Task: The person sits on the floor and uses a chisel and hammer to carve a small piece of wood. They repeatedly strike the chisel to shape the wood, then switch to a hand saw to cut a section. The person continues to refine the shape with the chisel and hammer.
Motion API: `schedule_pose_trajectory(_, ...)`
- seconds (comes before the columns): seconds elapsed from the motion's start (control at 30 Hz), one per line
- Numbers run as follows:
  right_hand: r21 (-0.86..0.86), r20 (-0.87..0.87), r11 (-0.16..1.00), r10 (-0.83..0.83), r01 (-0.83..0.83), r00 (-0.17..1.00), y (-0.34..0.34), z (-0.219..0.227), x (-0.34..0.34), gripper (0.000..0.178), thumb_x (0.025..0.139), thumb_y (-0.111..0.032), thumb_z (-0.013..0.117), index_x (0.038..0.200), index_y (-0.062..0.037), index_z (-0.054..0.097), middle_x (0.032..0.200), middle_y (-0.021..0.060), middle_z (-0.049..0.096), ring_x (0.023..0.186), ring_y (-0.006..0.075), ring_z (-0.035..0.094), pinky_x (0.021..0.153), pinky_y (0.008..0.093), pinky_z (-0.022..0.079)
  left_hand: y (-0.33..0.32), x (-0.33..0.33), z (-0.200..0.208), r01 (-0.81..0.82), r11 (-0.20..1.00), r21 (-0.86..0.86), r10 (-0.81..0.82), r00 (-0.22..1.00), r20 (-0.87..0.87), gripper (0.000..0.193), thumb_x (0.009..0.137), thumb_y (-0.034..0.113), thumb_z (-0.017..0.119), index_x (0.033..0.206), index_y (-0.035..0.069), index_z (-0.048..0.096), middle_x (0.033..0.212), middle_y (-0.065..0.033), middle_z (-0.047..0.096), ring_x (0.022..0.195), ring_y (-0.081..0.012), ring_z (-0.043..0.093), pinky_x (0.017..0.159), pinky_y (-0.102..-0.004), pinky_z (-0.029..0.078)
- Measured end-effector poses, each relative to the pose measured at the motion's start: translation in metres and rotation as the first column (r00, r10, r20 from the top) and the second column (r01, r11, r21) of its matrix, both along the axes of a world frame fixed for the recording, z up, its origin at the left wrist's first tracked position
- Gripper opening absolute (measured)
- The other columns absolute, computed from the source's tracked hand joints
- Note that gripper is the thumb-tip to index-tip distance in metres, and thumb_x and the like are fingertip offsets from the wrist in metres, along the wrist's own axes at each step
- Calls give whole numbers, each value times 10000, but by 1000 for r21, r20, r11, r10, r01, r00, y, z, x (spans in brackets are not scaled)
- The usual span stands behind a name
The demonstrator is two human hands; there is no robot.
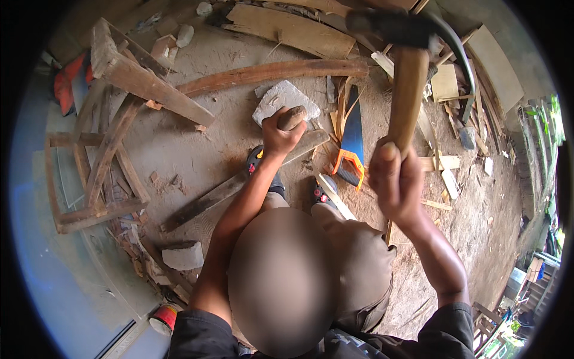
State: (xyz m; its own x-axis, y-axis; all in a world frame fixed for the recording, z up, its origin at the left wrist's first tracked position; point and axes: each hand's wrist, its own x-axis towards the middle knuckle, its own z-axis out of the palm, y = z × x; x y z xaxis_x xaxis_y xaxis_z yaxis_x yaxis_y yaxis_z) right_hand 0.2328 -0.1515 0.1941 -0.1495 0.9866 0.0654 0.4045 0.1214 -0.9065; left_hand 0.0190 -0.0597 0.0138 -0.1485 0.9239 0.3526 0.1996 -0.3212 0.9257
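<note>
My right hand is closed round the wooden handle of a hammer. The hammer is raised, its dark head high in the picture. Lower down, my left hand grips a wooden-handled tool with the butt of its handle facing up; the hand hides its lower end. Below that hand a weathered plank lies slantwise by my feet. A pale rough block sits just beyond the left hand. To the right of the plank rests a handsaw with an orange and black handle.
A wooden trestle and a small wooden frame stand at left. A long curved beam lies across the far side. Boards and offcuts pile up behind and to the right. Another pale block is at lower left.
</note>
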Motion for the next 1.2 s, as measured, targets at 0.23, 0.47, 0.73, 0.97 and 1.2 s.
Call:
schedule_pose_trajectory(0.23, -267, -147, 961, -106, 64, 983, -22, -55, 5, 408, 1045, -453, 420, 877, -85, 477, 603, -76, 392, 475, 16, 356, 405, 208, 288, 18, -22, 5, 276, 955, -106, -263, 957, 126, 199, 751, 157, 741, 889, 21, 696, 718, -15, 669, 657, -88, 591, 634, -291, 494)
schedule_pose_trajectory(0.47, -678, -169, 705, -426, 209, 889, -61, -134, 22, 456, 1048, -471, 413, 814, -86, 485, 606, -36, 433, 488, 59, 412, 429, 245, 337, 40, -27, 9, 320, 937, -139, -275, 923, 270, 221, 795, 76, 690, 629, 95, 545, 561, 27, 524, 478, -57, 464, 449, -239, 339)
schedule_pose_trajectory(0.73, -647, 215, 699, -217, 305, 952, -42, -214, 36, 499, 1040, -454, 432, 842, -18, 573, 581, 60, 497, 519, 220, 501, 530, 380, 413, 60, -40, 13, 401, 896, -188, -315, 875, 367, 183, 781, 77, 700, 685, 67, 545, 554, 0, 494, 462, -83, 445, 445, -261, 343)
schedule_pose_trajectory(0.97, -249, 495, 968, 156, -33, 855, 14, -301, 17, 315, 1010, -267, 478, 1067, 34, 553, 775, 262, 632, 725, 481, 634, 644, 553, 496, 85, -51, 7, 440, 877, -192, -315, 829, 462, 192, 781, 121, 741, 698, 95, 570, 541, 26, 507, 442, -53, 441, 424, -243, 351)
schedule_pose_trajectory(1.2, -208, 443, 968, 219, -137, 869, 11, -319, 19, 199, 991, -161, 514, 1083, 13, 544, 845, 301, 592, 679, 492, 615, 574, 557, 485, 116, -67, -12, 411, 888, -203, -270, 827, 493, 180, 757, 144, 760, 680, 105, 602, 512, 17, 520, 417, -63, 490, 402, -222, 407)
